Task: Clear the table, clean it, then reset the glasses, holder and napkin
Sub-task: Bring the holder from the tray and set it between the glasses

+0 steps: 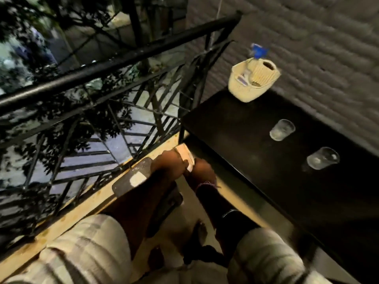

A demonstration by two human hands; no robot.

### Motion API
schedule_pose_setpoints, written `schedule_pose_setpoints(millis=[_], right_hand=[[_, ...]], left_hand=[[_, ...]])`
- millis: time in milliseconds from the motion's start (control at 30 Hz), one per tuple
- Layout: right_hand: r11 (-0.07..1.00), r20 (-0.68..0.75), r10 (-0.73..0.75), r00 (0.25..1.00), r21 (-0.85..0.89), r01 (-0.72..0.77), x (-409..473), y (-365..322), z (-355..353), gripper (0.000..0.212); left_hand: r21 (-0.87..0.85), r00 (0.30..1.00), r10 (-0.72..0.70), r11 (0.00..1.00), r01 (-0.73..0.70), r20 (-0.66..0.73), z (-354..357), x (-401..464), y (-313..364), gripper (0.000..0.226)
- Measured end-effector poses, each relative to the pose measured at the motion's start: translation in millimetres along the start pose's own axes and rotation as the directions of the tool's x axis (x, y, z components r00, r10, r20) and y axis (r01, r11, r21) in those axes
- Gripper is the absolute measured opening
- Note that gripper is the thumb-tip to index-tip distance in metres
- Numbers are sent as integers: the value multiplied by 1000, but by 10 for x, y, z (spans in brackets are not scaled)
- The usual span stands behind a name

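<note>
A black table [235, 124] fills the right side. On it stand two clear glasses, one further back [282, 130] and one nearer [323, 158]. A cream woven holder [249, 87] sits at the far corner with a blue-topped item in it. My left hand [170, 165] and my right hand [203, 171] meet just off the table's left edge. Both are closed on a small white napkin [189, 160], which is blurred and mostly hidden by my fingers.
A black metal railing [114, 62] runs along the left, above a yellow ledge [86, 210]. A dark flat object with a white patch [131, 179] lies under my left forearm. A grey textured wall [307, 48] backs the table. My feet show on the floor below.
</note>
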State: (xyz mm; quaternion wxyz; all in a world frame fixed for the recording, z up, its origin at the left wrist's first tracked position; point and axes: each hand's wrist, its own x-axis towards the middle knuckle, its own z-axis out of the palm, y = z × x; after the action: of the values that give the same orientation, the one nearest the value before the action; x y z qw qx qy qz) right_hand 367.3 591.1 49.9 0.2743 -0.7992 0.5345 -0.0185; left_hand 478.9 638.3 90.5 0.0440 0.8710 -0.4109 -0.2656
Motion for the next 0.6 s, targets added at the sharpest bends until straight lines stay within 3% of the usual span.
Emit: schedule_pose_setpoints(millis=[233, 367, 533, 600], right_hand=[[988, -114, 147, 982, 52, -142, -13, 759, -576, 42], [971, -144, 226, 963, 106, -212, 174, 1367, -1025, 40], [950, -194, 310, 931, 93, -297, 581, 2293, -1329, 44], [946, -205, 321, 925, 124, -301, 552, 2448, -1597, 36]], left_hand=[[94, 982, 175, 981, -168, -72, 176, -105, 1036, 45], [133, 953, 300, 947, -292, -43, 353, 23, 1809, 42], [124, 938, 343, 934, -336, -42, 588, 228, 2754, 46], [92, 936, 350, 934, -346, -30, 698, 302, 3068, 43]])
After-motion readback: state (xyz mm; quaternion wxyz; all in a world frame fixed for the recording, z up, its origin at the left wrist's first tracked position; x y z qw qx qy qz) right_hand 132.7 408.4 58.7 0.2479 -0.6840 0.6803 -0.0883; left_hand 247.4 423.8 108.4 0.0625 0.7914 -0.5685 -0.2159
